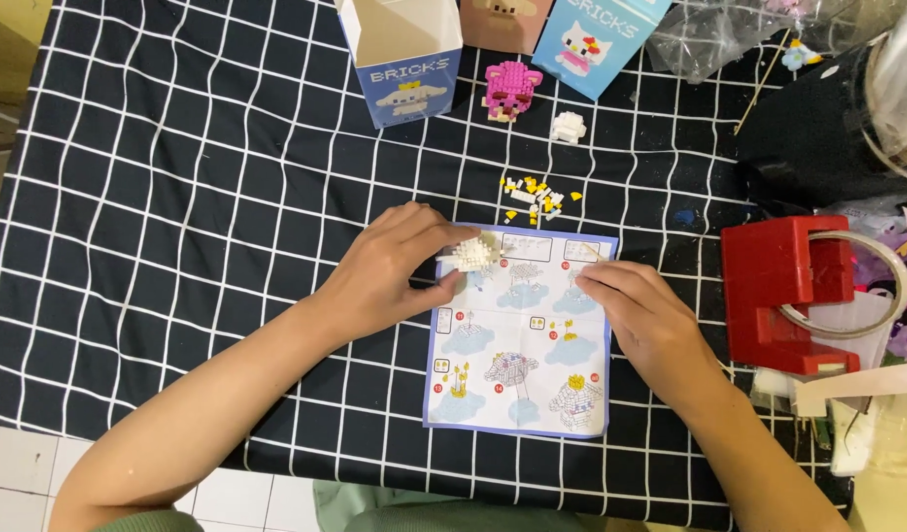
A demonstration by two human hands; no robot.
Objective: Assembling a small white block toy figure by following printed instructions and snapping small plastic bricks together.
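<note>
My left hand [389,271] grips a small white brick build [473,252] at the top left corner of a printed instruction sheet [520,369]. My right hand [640,315] rests on the sheet's right edge with its fingers curled; whether it pinches a piece I cannot see. A scatter of loose white and yellow bricks [534,192] lies just beyond the sheet. Farther back stand a finished pink brick figure [509,89] and a small white brick lump [569,126].
Three upright boxes stand at the far edge: an open blue one [406,69], a brown one [503,20] and a light blue one [596,39]. A red tape dispenser [788,291] sits at right, with plastic bags [729,34] and clutter behind it. A black checked cloth [177,197] covers the table.
</note>
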